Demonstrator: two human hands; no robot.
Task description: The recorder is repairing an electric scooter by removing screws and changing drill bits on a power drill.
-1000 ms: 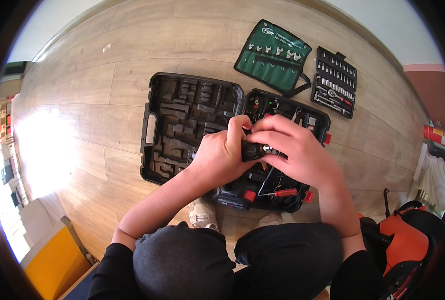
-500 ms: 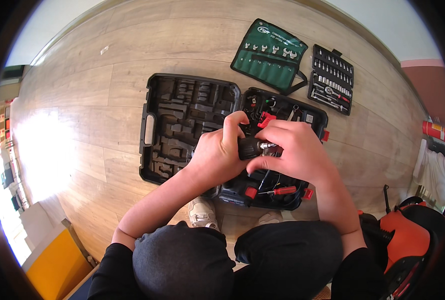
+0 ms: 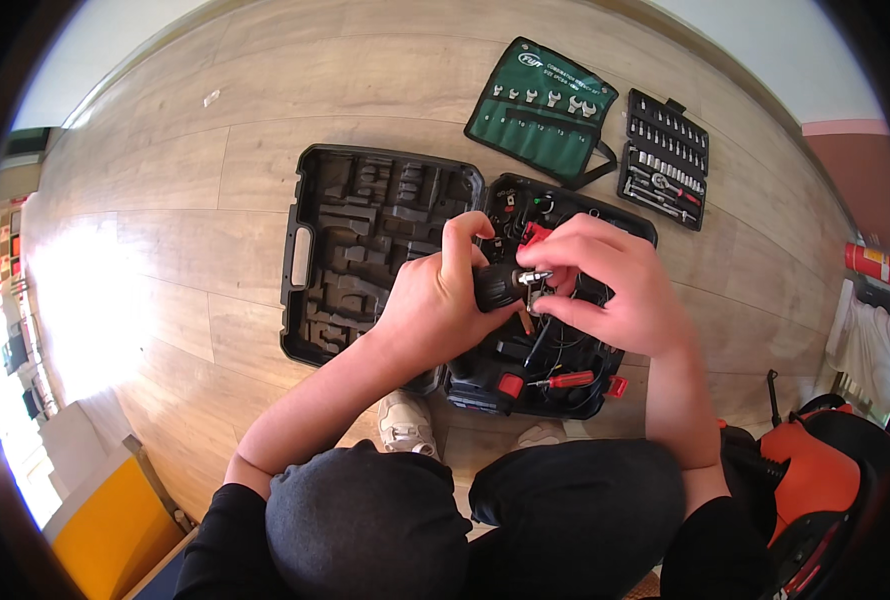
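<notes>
A cordless drill is in my left hand (image 3: pixel 430 302), whose fingers wrap round its body while the index finger arches up. Most of the drill is hidden by the hand; its black ribbed chuck (image 3: pixel 498 287) points right. Out of the chuck sticks a short silver bit (image 3: pixel 533 277). My right hand (image 3: pixel 605 285) is closed at that bit, with the thumb below and the bent fingers above and behind. The fingertips partly cover what they pinch. Both hands are above the open black tool case (image 3: pixel 300 330).
The case's right half holds a red-handled screwdriver (image 3: pixel 565 380), cables and other tools. Beyond it lie a green wrench pouch (image 3: pixel 525 140) and an open socket set (image 3: pixel 665 150). An orange and black object (image 3: pixel 810 470) is at lower right; a yellow panel (image 3: pixel 115 520) stands at lower left.
My right hand has shifted slightly right, and its thumb has drawn back from the chuck to the bit's tip. More of the bit shows. The left hand has hardly moved.
</notes>
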